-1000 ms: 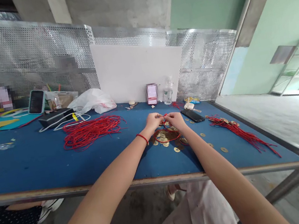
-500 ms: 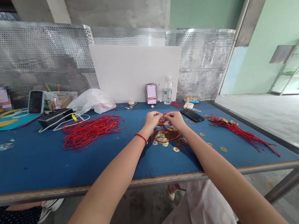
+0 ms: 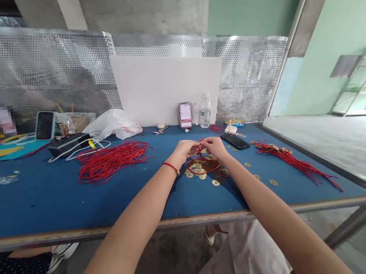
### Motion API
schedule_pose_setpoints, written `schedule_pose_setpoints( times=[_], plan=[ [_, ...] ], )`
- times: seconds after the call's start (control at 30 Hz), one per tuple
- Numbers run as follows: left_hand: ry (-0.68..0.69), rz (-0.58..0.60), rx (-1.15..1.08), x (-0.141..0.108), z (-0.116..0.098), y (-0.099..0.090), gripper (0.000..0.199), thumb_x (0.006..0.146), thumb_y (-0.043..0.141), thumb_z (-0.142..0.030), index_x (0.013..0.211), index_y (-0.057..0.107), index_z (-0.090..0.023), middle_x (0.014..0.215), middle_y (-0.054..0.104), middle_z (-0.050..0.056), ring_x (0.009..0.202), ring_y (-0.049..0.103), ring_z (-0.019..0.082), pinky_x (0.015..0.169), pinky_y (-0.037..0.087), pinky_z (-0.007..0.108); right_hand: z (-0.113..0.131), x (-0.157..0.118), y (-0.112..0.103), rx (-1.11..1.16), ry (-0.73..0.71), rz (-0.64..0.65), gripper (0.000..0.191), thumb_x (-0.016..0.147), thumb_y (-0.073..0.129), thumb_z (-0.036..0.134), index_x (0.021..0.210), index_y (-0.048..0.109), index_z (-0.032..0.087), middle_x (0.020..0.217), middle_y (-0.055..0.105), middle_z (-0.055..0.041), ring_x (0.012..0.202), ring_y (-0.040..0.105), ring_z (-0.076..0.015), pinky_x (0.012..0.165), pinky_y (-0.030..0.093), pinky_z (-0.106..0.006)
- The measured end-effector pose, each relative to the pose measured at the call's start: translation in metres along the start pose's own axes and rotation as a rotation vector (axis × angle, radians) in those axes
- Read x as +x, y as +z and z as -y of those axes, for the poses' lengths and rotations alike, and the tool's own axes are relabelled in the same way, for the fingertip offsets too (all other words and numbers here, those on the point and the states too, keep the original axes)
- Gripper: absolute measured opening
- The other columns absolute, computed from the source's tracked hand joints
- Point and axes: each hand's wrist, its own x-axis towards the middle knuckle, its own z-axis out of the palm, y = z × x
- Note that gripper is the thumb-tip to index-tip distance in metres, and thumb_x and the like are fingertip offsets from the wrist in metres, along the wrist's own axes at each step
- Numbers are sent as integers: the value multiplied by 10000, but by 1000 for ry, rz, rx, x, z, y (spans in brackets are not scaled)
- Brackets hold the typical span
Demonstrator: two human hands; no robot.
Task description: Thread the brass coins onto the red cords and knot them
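Left hand [image 3: 185, 150]: is hovering over the tabletop [image 3: 110, 206], between its near and far edges; fingers are drawing together in a pinch on a red cord [image 3: 210, 170].

Right hand [image 3: 216, 146]: is meeting the left; fingers are likewise pinching the cord. The fingertips are covering most of the gripped stretch, leaving any knot hard to make out.

Red cord: is hanging from both hands, its loop lying over the coins.

Coins [image 3: 202, 176]: brass-coloured, holed, are lying heaped below the hands, strays reaching toward the right edge; the hands and right forearm are hiding part.

Cord bundle [image 3: 113, 162]: red, is lying left of the hands.

Corded coins [image 3: 288, 154]: are lying along the right edge, red tails pointing toward the near right corner.

Black phone [image 3: 236, 141]: is lying just beyond the right hand.

Upright phone [image 3: 185, 115]: is standing by the far edge, screen unreadable.

Clear bottle [image 3: 205, 113]: is standing beside it.

Second person: dotted cloth [image 3: 18, 271] is showing below the near edge at left, the remainder cut off.
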Motion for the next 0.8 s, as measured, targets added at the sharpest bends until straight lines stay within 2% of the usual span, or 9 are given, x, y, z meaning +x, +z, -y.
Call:
schedule_pose_setpoints(
  times=[0.17, 0.33, 0.53, 0.8],
  plan=[
    [40, 5, 49, 4, 2, -2, 125, 586, 811, -136, 637, 697, -139, 657, 690, 47, 648, 628, 142, 634, 429, 249, 4, -3, 0, 54, 68, 34, 213, 689, 550, 328, 687, 667, 150, 548, 548, 16, 503, 444, -101, 473, 354, -214],
    [66, 53, 19, 8, 6, -2, 176, 586, 832, -207, 689, 710, -132, 744, 719, 72, 711, 656, 172, 727, 461, 288, 11, -6, 1, 115, 114, 36, 207, 684, 559, 322, 697, 664, 144, 566, 556, 9, 511, 447, -99, 477, 360, -215],
    [70, 47, -17, 7, 6, -2, 218, 565, 857, -210, 638, 671, -121, 698, 696, 74, 683, 649, 168, 768, 472, 313, 16, -7, 0, 157, 123, 34, 227, 669, 608, 377, 669, 639, 152, 571, 534, 17, 526, 437, -95, 487, 365, -217],
    [89, -34, 8, 6, 5, -1, 223, 555, 839, -195, 614, 632, -137, 630, 666, 26, 643, 627, 140, 707, 465, 278, 14, -6, 0, 159, 127, 44, 254, 654, 616, 408, 674, 637, 155, 580, 530, 25, 522, 451, -94, 487, 363, -223]
  ],
)
